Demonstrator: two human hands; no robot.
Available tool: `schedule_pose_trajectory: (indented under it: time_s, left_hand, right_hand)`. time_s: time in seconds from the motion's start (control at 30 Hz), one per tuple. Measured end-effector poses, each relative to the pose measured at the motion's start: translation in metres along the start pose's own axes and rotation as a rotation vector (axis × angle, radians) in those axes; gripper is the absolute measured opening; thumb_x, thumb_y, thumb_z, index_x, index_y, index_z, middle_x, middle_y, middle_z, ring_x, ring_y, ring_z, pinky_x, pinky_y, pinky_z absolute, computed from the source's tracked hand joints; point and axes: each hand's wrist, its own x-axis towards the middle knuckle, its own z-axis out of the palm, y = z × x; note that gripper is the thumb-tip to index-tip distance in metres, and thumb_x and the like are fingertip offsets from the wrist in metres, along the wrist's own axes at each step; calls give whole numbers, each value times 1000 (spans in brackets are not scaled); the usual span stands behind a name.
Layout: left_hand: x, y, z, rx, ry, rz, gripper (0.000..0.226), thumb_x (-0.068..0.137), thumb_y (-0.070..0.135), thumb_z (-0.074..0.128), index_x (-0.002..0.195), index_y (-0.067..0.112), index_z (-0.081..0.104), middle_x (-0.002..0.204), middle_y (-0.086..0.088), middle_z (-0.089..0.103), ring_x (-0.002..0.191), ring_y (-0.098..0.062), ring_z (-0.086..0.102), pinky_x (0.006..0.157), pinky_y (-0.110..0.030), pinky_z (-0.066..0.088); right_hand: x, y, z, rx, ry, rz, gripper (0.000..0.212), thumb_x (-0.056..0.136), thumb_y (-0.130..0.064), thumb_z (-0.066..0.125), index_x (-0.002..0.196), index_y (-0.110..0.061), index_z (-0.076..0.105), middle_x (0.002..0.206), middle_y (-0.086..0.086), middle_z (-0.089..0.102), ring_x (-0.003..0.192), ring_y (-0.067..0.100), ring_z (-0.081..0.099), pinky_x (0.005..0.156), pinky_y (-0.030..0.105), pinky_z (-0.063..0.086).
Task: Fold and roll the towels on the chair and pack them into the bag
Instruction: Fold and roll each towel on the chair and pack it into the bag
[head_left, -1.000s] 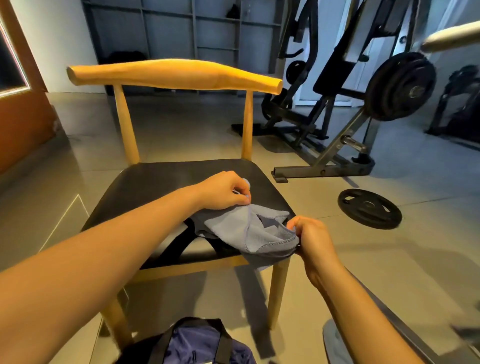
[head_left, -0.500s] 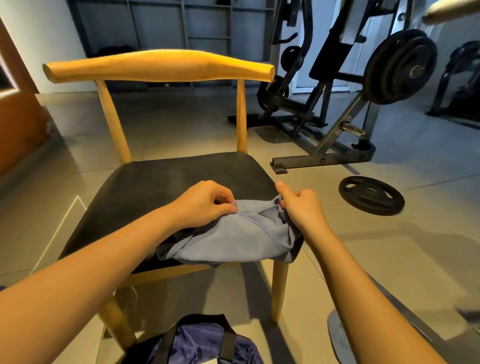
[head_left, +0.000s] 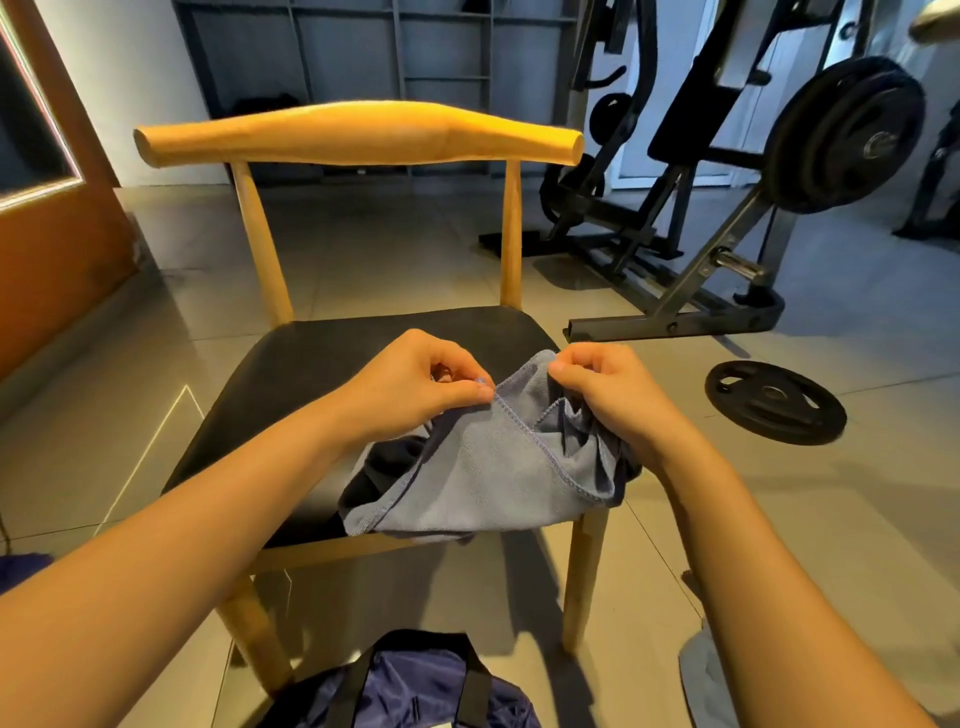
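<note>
Head view, listed by size, with all positions referred to the chair.

1. Floor (head_left: 363, 270): grey tiles, extending under and around the chair.
2. Weight machine (head_left: 691, 260): black steel frame loaded with discs, standing behind the chair and to its right, well apart from it.
3. Chair (head_left: 358, 135): light wooden legs and a curved top rail, with a black seat. It stands upright and faces the camera.
4. Bag (head_left: 415, 691): blue-purple with black straps, on the floor just in front of the chair. The bottom edge of the picture cuts it off.
5. Towel (head_left: 483, 467): grey-blue with a stitched hem. It lies crumpled on the front right part of the chair seat, its lower edge hanging over the seat's front edge. Dark fabric (head_left: 382, 467) lies under its left side; what this is cannot be told.
6. Weight plate (head_left: 774, 408): black, flat on the floor to the right of the chair.
7. Left hand (head_left: 415, 389): above the seat, fingers curled, thumb and forefinger pinching the towel's hem.
8. Right hand (head_left: 608, 395): above the seat's right edge, fingers curled, pinching the towel's raised upper corner.
</note>
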Motion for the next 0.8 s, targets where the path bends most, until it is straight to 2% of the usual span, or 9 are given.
schedule_pose_trajectory:
  time_s: [0.13,0.23,0.37,0.43,0.63,0.7,0.8]
  left_hand:
    - [-12,18,-12,16,-14,59,11,91,24,74,97,29,81,83,10,72,78,-13,67,75,-34,58]
    - [-24,22,-20,22,18,110,12,89,20,76,98,26,81,84,9,73,80,-15,69,79,-38,60]
    - [-34,23,-23,-49,47,135,8,88,11,77,93,17,75,86,1,75,82,-16,73,81,-39,61]
    - [-36,24,-24,-62,53,145,7,89,9,76,93,14,74,87,0,75,83,-17,73,83,-38,61]
    - [-39,21,-30,22,107,182,5,87,22,78,89,23,74,90,7,71,85,-16,68,78,-37,59]
    - [-39,22,-32,3,78,182,5,88,22,77,92,22,74,95,7,73,91,-14,70,83,-35,59]
    - [-39,24,-31,-8,49,167,4,89,19,76,93,18,74,91,6,75,89,-12,72,85,-33,59]
  right_hand:
    - [-12,-21,3,-74,-149,-113,26,103,-18,56,84,-2,64,67,-1,52,62,7,47,61,22,41]
    - [-17,-32,8,-136,-244,-187,25,103,-18,56,86,0,62,71,5,49,67,12,43,64,27,38]
    - [-23,-46,14,-168,-316,-252,24,103,-20,55,87,-6,66,72,10,54,67,10,46,64,26,39]
    - [-24,-51,18,-179,-345,-271,25,104,-24,55,88,-10,68,78,13,60,69,11,50,67,29,42]
    - [-24,-55,26,-201,-370,-293,26,104,-28,54,89,-13,69,83,19,61,73,21,53,70,42,45]
    - [-24,-55,26,-190,-376,-296,26,104,-30,54,89,-14,69,85,20,62,74,23,54,71,44,45]
    - [-25,-57,26,-193,-377,-296,27,104,-31,55,90,-14,70,84,18,63,76,32,56,71,42,46]
